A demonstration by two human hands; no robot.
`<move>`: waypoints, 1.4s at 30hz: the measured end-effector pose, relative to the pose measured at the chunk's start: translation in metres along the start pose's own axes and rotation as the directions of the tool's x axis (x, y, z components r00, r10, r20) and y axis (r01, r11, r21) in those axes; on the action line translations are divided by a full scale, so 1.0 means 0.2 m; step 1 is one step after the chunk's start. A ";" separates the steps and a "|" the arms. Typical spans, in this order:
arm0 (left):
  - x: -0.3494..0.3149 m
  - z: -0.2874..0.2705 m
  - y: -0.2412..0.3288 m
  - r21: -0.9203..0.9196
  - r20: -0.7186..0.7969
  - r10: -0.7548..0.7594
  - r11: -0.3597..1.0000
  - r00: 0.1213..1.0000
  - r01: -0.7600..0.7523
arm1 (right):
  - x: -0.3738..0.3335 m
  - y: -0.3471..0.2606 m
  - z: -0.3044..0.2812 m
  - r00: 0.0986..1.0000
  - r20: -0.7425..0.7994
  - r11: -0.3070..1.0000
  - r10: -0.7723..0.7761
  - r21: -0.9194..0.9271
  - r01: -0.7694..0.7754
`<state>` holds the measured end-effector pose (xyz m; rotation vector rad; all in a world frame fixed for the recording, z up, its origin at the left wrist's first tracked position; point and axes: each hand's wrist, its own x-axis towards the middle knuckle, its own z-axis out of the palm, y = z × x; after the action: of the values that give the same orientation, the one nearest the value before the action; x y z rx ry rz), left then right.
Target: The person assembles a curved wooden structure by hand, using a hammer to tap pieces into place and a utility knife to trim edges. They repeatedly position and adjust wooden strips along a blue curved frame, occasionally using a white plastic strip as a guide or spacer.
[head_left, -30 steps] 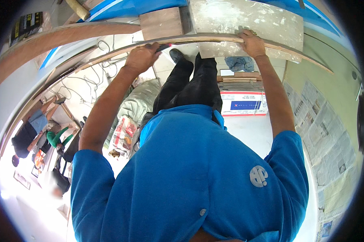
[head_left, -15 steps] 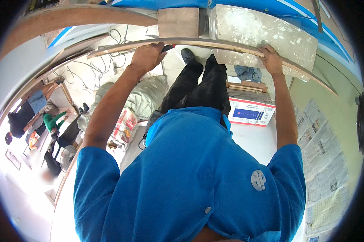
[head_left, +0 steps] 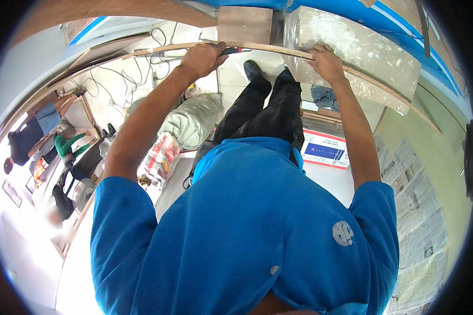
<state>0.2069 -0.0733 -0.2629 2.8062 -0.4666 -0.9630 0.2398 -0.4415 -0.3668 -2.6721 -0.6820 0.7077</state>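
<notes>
A: Below the hands?
B: Grey sack (head_left: 194, 123) and a patterned bag (head_left: 160, 155) under the left one; white-and-blue box (head_left: 324, 149) under the right.
A: Further out?
B: Newspapers (head_left: 412, 210) low right; cables (head_left: 136, 79) left; people (head_left: 37, 131) far left.

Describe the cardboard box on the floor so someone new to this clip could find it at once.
Start at the person's dark trousers in the middle of the view and look just to their right. There, below the grey plaster-smeared slab, sits the cardboard box. It alone is white with a blue panel, unlike the newspapers further right.
</notes>
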 end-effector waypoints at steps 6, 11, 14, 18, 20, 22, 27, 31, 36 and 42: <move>-0.13 0.04 -0.35 0.068 -0.002 -0.072 0.995 0.997 0.072 | -0.03 0.01 0.05 0.999 -0.037 1.000 -0.014 -0.028 0.012; -0.13 -0.01 -0.33 0.042 0.000 -0.074 0.996 0.997 0.074 | 0.01 0.00 0.00 1.000 0.015 0.999 0.021 -0.046 -0.020; -0.13 0.00 -0.39 0.059 -0.045 -0.002 0.998 0.999 0.005 | -0.02 0.00 0.00 0.999 -0.032 0.999 -0.001 -0.054 -0.001; -0.18 -0.01 -0.51 0.076 0.003 -0.071 0.995 0.997 0.071 | 0.00 -0.02 0.01 0.999 -0.033 0.999 0.033 -0.036 -0.034; -0.20 0.02 -0.51 0.043 -0.029 -0.087 0.995 0.996 0.088 | -0.01 -0.01 0.01 1.000 -0.029 1.000 0.002 -0.007 -0.003; -0.25 0.09 -0.56 0.074 -0.019 -0.164 0.984 0.986 0.164 | -0.02 0.04 0.05 0.997 -0.071 0.999 -0.042 -0.004 0.042; -0.81 -0.23 -0.94 0.186 0.028 -0.539 0.830 0.842 0.526 | 0.02 0.03 -0.01 0.999 0.043 0.999 -0.005 -0.043 0.007; -1.00 -0.17 -0.86 0.047 -0.105 -0.551 0.829 0.828 0.557 | 0.05 0.06 -0.02 0.998 0.048 0.999 -0.037 -0.030 0.039; -0.81 0.07 -0.63 -0.259 -0.202 -0.542 0.833 0.816 0.490 | 0.04 0.09 0.03 0.998 0.064 0.999 -0.024 -0.025 0.025; -0.55 0.55 -0.71 -0.990 0.140 -0.899 -0.135 0.414 0.041 | -0.01 -0.01 0.00 1.000 -0.011 0.995 -0.014 -0.096 0.013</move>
<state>0.0917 0.0938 -0.3176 1.5548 1.2532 0.0327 0.2374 -0.4415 -0.3652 -2.7535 -0.7488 0.6719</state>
